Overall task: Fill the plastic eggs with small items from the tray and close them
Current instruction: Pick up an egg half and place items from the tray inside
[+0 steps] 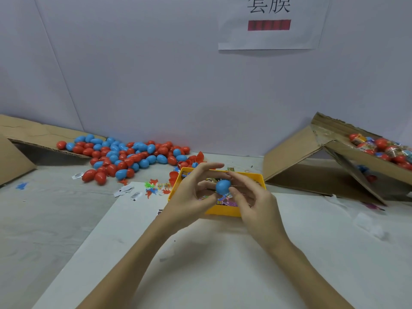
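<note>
Currently both hands clamped on blue egg (pixel 223 186), held above yellow tray (pixel 223 211) at desk centre: left hand (pixel 193 193) cupping, right hand (pixel 250 197) pinching. Risk: halves misaligned, item caught in seam, egg slipping into tray, contents spilling.

Glossy plastic eggs (pixel 124 156), yellow plastic tray (pixel 223 210), matt cardboard box (pixel 296 161).

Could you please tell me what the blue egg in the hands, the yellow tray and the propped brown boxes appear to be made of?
The blue egg looks like smooth moulded plastic with a soft sheen and even colour. The yellow tray also looks like rigid plastic, with uniform colour and straight walls. The boxes look like matte corrugated cardboard, brown with raw, ragged edges.
</note>
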`<action>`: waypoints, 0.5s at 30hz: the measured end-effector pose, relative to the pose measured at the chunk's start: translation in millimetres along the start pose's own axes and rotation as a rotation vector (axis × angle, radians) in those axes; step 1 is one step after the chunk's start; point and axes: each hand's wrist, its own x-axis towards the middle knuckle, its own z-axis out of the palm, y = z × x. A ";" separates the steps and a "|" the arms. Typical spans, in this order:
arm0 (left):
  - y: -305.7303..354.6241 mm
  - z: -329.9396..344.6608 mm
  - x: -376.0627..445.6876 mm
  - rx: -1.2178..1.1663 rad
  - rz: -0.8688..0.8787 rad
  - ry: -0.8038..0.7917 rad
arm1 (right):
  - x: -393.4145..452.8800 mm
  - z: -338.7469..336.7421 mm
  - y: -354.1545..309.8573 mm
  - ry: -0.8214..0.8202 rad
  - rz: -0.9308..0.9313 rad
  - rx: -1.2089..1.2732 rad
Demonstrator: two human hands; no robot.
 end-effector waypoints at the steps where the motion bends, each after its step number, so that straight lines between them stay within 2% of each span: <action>1: 0.7 0.1 -1.2 -0.013 -0.004 -0.011 | -0.4 -0.5 -0.8 0.005 0.021 0.019; 9: 1.4 6.1 -1.6 -0.013 -0.055 0.001 | -1.2 -1.8 -2.5 0.044 0.098 0.133; 12: 0.2 6.9 -0.4 0.030 -0.034 0.052 | -0.2 -2.3 -2.6 0.085 0.135 0.147; 15: -2.2 8.3 0.9 0.050 -0.049 0.106 | 1.0 -3.8 -3.5 0.054 0.139 0.205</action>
